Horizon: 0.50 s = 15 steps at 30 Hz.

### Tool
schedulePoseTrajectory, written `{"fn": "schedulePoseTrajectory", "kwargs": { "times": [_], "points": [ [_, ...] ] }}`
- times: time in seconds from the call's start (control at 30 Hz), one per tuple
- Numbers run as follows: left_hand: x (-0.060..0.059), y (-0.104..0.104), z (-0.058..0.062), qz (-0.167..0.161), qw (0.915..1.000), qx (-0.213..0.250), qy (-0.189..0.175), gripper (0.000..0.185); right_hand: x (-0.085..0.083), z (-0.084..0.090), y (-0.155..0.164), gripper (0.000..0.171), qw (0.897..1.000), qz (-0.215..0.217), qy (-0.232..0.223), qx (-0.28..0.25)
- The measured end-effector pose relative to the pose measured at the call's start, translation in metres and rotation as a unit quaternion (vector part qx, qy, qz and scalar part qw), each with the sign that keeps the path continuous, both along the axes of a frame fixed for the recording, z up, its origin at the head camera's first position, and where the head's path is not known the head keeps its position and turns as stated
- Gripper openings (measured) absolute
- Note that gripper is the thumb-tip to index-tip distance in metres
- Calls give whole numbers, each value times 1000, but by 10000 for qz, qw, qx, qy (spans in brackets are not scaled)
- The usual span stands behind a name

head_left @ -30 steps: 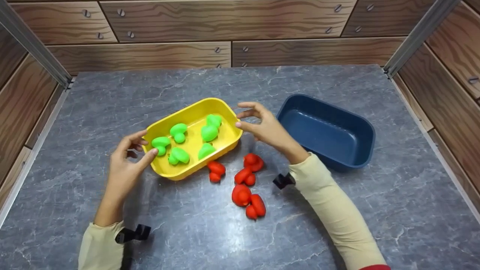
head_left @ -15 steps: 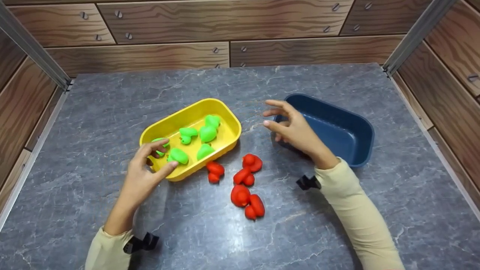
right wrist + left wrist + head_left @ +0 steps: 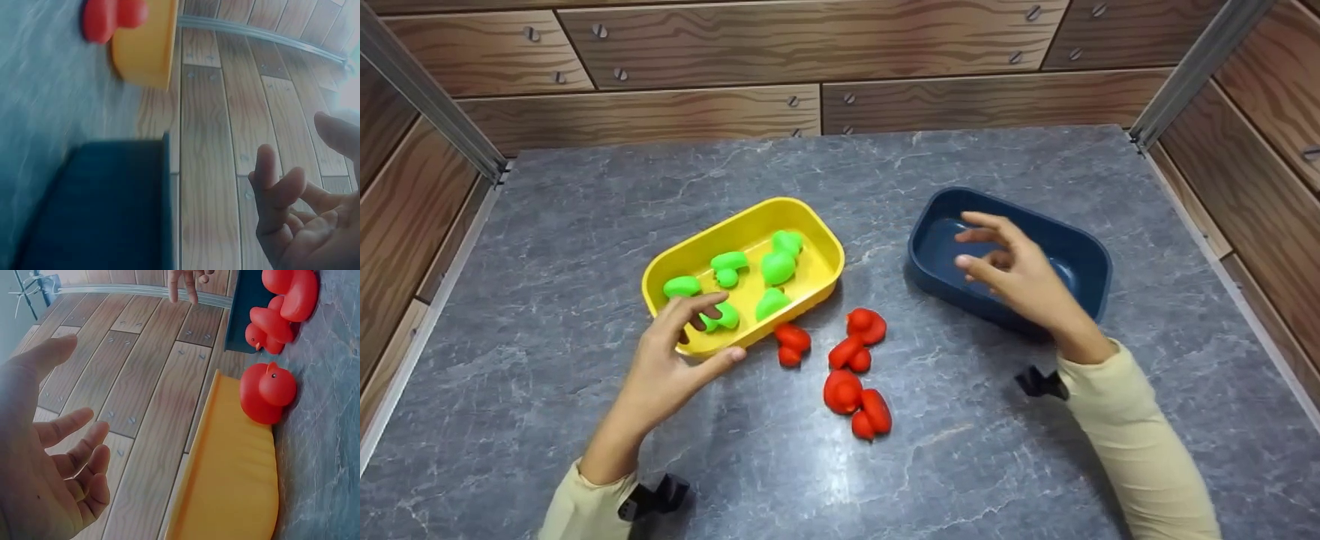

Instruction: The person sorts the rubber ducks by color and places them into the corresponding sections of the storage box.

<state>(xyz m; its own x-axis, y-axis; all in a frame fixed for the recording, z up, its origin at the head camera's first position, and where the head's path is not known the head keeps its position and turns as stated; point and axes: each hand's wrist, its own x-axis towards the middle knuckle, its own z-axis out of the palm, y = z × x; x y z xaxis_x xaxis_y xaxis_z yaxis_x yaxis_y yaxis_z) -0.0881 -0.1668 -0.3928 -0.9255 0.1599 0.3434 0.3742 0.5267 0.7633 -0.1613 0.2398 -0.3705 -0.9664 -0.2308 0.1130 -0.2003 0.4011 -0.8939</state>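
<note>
A yellow bin [image 3: 744, 219] on the left holds several green rubber ducks [image 3: 778, 268]. My left hand [image 3: 671, 367] hovers over its near left edge with thumb and fingers spread, holding nothing, and partly hides one duck. To the right stands a dark blue bin [image 3: 941, 281]. Above it hangs my right hand [image 3: 1020, 277], fingers loosely bent and nothing between them. Several red rubber ducks [image 3: 844, 391] lie on the table between and in front of the bins. In the left wrist view one red duck [image 3: 269, 394] sits right by the yellow bin's wall.
The grey marbled table [image 3: 960, 465] carries everything. Wood-patterned panels [image 3: 705, 45] enclose it at the back and both sides, with metal strips [image 3: 435, 97] at the corners. A small black camera [image 3: 656, 496] is worn on each wrist.
My right hand has moved right, from the yellow bin's rim to over the blue bin. My left hand let go of the yellow bin's left end and shifted right and nearer. One green duck has shifted.
</note>
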Motion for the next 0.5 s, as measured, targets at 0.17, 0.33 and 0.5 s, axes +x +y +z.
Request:
{"fn": "schedulePoseTrajectory", "kwargs": {
  "times": [0.17,0.33,0.5],
  "points": [
    [0,6,-4,-64,9998,-6,-181,55,6,-4,21,52,9993,-203,166,251],
    [-1,16,-12,-228,9991,97,-346,56,10,-9,41,52,9967,-453,323,584],
    [-1,27,-20,-408,9988,143,-239,56,13,-15,61,52,9937,-625,470,807]
  ]
}}
